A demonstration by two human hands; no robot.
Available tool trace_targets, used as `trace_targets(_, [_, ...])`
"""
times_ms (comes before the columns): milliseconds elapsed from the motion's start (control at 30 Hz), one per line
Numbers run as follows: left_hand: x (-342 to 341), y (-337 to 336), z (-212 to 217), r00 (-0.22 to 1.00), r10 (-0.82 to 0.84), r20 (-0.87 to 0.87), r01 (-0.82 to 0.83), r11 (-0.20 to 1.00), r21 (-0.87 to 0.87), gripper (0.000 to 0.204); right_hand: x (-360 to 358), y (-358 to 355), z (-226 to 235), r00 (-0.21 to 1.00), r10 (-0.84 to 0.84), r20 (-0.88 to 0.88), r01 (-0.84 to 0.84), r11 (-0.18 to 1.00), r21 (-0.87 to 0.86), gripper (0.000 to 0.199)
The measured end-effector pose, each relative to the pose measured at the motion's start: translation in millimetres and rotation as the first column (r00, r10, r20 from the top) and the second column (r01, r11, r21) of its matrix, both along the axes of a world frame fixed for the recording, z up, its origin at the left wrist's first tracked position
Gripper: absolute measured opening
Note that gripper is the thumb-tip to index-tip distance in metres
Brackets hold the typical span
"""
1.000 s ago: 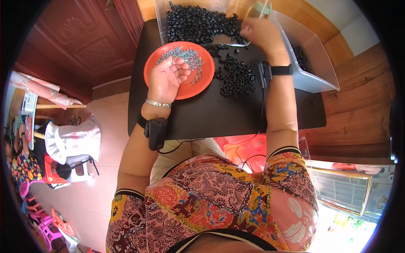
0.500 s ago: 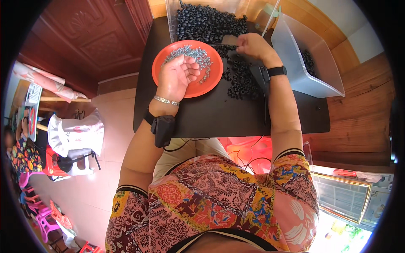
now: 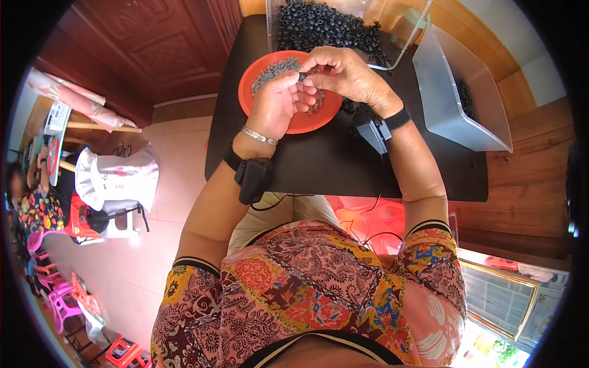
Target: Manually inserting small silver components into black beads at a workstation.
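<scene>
Over a round orange-red plate (image 3: pixel 331 113), my two hands meet at the fingertips. Between them is a small black plastic part (image 3: pixel 302 76), round like the ring-shaped pieces heaped nearby. My right hand (image 3: pixel 353 76) pinches it with thumb and forefinger. My left hand (image 3: pixel 274 105), palm up with curled fingers, has its thumb tip against the same part; whether it also holds something smaller is hidden. Many small silvery metal pieces (image 3: pixel 268 75) lie on the plate, partly covered by my hands.
A clear bin (image 3: pixel 270 27) of black ring-shaped parts (image 3: pixel 325 27) stands behind the plate. Another translucent bin (image 3: pixel 445 107), with some black parts inside, sits at the right of the dark table (image 3: pixel 294 168). Loose black parts lie beneath my right hand.
My right hand has come left from the loose black parts to my left hand, bringing a small black part. My left fingers have closed in on it. The whole view has shifted slightly.
</scene>
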State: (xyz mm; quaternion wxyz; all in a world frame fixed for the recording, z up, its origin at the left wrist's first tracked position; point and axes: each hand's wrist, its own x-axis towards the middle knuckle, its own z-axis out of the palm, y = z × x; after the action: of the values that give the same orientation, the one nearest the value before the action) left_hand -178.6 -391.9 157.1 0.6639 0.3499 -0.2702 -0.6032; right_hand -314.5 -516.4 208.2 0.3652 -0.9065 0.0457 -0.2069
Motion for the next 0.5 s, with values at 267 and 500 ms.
trace_targets(267, [3.6, 0.7, 0.8, 0.993, -0.002, -0.116, -0.006, 0.997, -0.072, 0.026, 2.1, 3.6, -3.6, 0.991, -0.006, 0.136, 0.001, 0.999, 0.035, 0.02])
trace_targets(500, [-0.3, 0.4, 2.2, 0.989, -0.013, -0.148, 0.0, 0.996, -0.087, 0.026, 4.3, 12.5, -2.3, 0.982, -0.05, 0.18, 0.047, 0.999, 0.025, 0.02])
